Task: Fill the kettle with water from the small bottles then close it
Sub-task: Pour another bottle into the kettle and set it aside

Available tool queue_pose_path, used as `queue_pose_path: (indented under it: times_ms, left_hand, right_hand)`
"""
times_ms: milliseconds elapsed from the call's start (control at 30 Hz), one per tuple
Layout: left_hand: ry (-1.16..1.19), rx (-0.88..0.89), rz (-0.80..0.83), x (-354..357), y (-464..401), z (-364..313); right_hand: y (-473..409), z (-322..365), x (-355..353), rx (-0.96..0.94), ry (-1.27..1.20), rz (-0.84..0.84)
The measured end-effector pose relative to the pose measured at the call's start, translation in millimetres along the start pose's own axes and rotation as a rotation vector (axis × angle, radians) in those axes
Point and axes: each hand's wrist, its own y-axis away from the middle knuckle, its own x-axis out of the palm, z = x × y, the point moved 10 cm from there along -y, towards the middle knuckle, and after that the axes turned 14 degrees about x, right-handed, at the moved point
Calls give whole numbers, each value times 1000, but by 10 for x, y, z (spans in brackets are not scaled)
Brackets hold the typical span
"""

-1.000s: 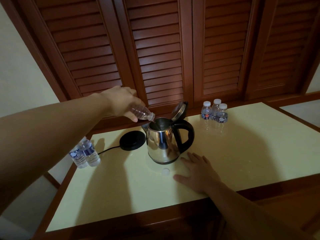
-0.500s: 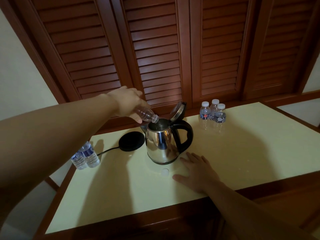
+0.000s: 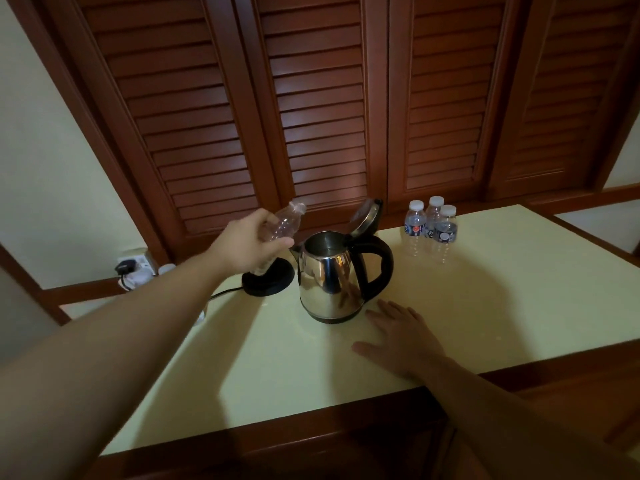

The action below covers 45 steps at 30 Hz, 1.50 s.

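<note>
My left hand (image 3: 250, 244) has its fingers wrapped round a small bottle (image 3: 284, 221), neck up, just left of the kettle (image 3: 330, 277). The kettle lid (image 3: 366, 216) stands open. My right hand (image 3: 403, 336) lies flat on the bench (image 3: 502, 289), fingers spread, fingertips close to the kettle's bottom

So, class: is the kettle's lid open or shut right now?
Open. The lid stands tilted up and back behind the handle, and the kettle shows its dark inside through the uncovered mouth.
</note>
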Motion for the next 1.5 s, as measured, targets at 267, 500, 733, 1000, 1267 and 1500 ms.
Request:
queue_pose_path:
  times_ms: [267, 500, 733, 1000, 1267, 1500]
  left_hand:
    - [297, -11, -181, 568, 1005, 315]
    - [168, 4, -95, 863, 1321, 539]
    - [212, 62, 8, 992, 1363, 573]
    - [203, 111, 42, 1087, 1233, 386]
    - [146, 173, 25, 1118, 1078, 54]
    - [205, 227, 0, 1210, 859, -523]
  right_hand:
    - [122, 258, -118, -9, -127, -78]
    - [69, 736, 5, 0, -150, 29]
    - [133, 929, -194, -32, -386, -58]
    - [313, 1084, -594, -103, -725, -49]
    - [285, 766, -702, -148, -765, 38]
    - [264, 285, -938, -158, -721, 128]
